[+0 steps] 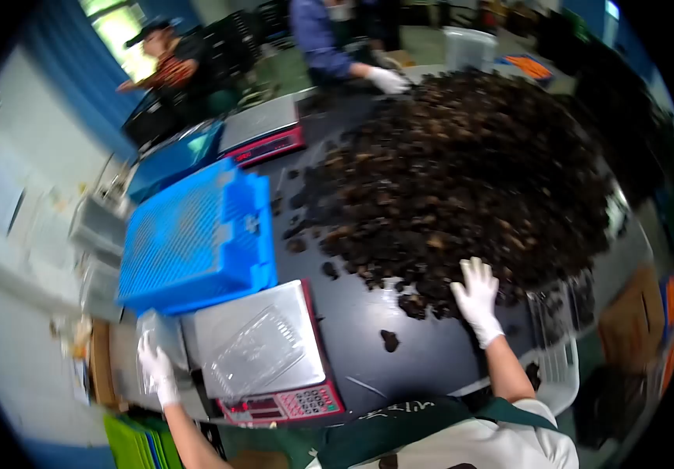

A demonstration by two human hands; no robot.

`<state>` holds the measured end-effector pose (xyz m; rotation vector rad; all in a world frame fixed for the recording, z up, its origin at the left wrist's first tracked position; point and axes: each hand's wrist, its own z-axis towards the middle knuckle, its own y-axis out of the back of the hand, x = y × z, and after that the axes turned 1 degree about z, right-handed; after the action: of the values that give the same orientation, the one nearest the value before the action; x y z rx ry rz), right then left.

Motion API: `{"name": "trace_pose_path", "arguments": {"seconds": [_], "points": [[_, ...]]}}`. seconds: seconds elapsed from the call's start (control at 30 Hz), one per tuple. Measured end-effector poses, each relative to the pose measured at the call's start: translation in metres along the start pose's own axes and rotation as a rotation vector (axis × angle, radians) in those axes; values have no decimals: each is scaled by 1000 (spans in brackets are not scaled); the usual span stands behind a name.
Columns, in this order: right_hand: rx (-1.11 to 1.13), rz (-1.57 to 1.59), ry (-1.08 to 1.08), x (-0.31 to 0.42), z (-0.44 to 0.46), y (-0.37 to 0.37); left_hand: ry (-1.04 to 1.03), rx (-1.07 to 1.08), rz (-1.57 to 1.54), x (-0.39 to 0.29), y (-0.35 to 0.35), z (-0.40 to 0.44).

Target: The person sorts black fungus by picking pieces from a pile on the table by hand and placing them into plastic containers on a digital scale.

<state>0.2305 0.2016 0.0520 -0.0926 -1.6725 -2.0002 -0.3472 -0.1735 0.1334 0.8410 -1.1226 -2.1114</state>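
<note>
Loosely splayed, the right hand (478, 301) at the dark heap (462, 180); left hand (157, 371) at a clear tub (168, 338), grip unclear.

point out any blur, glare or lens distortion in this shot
Head view: fisheye distortion, with black corners and a tabletop edge bowing at right; head view: the window is washed out, and glare streaks the clear plastic tray; head view: overall softness, the near scale's display unreadable, and the dark pile losing detail in shadow.
</note>
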Motion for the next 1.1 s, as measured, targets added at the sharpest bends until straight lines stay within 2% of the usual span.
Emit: {"name": "trace_pose_path", "arguments": {"seconds": [0.03, 0.1, 0.17, 0.23, 0.33, 0.43, 0.5, 0.53, 0.57, 0.63, 0.7, 0.77, 0.83, 0.93, 1.03, 1.1], "points": [[5, -36, 30, 7, -5, -1, -84, -83, -69, -20, -1, 0], [50, -111, 138, 19, -27, -4, -241, -40, -249, -117, 22, -25], [118, -11, 265, 20, -49, -26, -474, 69, -494, -187, 26, -61], [164, 62, 339, 36, -70, -12, -685, 257, -547, -265, 33, -104], [275, 119, 467, 42, -94, 1, -682, 507, -629, -337, -3, -163], [108, 301, 499, 29, -98, 5, -746, 581, -628, -381, -66, -195], [36, 334, 386, 14, -71, 26, -734, 524, -584, -404, -102, -200], [242, 238, 182, 6, -53, 41, -733, 537, -519, -416, -110, -199], [134, 177, 63, -2, -45, 46, -732, 548, -452, -426, -116, -198], [-79, -51, -41, -27, -42, 14, -821, 608, -339, -435, -124, -204], [53, 92, 18, -26, -48, 9, -976, 692, -364, -429, -132, -217], [360, 133, 212, -9, -53, 31, -1072, 651, -520, -416, -123, -224], [253, 262, 480, -10, -89, 7, -1105, 693, -468, -397, -103, -227], [320, 321, 570, -6, -112, 18, -1020, 731, -506, -358, -84, -233], [174, 585, 519, -12, -92, 29, -827, 705, -599, -330, -77, -250], [-18, 625, 388, -22, -63, 28, -633, 681, -629, -320, -80, -264]]}}
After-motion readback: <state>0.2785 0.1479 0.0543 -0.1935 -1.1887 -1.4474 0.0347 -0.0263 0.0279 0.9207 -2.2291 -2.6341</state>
